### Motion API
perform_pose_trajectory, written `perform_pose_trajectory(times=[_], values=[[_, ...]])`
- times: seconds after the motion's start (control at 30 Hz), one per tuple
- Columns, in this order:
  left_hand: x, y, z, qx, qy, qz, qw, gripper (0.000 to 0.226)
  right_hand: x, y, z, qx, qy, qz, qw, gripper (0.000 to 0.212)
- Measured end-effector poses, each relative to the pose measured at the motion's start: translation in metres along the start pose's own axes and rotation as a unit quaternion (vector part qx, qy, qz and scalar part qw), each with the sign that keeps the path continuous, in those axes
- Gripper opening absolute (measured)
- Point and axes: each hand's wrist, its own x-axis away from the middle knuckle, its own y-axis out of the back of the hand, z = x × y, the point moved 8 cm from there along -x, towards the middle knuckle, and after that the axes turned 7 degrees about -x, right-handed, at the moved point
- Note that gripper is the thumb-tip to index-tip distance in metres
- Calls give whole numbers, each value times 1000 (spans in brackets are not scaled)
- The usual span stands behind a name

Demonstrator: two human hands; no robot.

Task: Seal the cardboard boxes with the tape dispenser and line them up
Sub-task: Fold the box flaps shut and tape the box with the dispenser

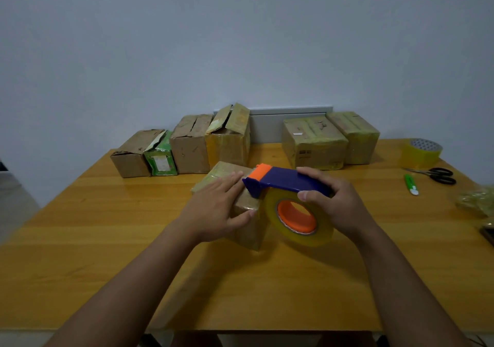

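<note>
While both forearms reach over the near edge, contents run near to far as follows.

Table (107,253): yellow wood-grain top; carries every item listed.

Left hand (213,210): lies flat on the box at mid-table, fingers straight along its top, thumb against the near side; presses, does not clasp.

Box in work (247,230): brown cardboard with glossy tape on its surface, at the centre of the table, under the left hand.

Right hand (336,202): fingers and thumb curled round the dispenser's blue body, holding it firmly.

Tape dispenser (283,182): blue frame, orange nose and orange hub, clear-yellow roll; nose rests on the box top just beside the left fingertips, roll hangs off the box's right side.

Cutter (410,185): green, right of the hands.

Scissors (439,175): black handles, beyond the cutter.

Spare tape roll (421,152): yellowish, far right.

Left row of boxes (184,143): four, side by side at the far edge, flaps loose or raised.

Right pair of boxes (314,142): two, touching, tops closed and glossy with tape.

Wall (240,39): plain, pale.
</note>
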Motion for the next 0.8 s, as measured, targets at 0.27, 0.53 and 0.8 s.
perform_pose_trajectory(times=[0.27,0.53,0.8], values=[[-8,2,-19,-7,-18,-50,999,78,10,-8,-13,-46,6,-21,999,65],[-10,0,-13,-29,-22,-54,998,60,14,-8,-14,-49,4,-27,998,59],[-11,-9,-6,-53,21,-4,998,81,42,27,-12,-45,0,-48,998,51]])
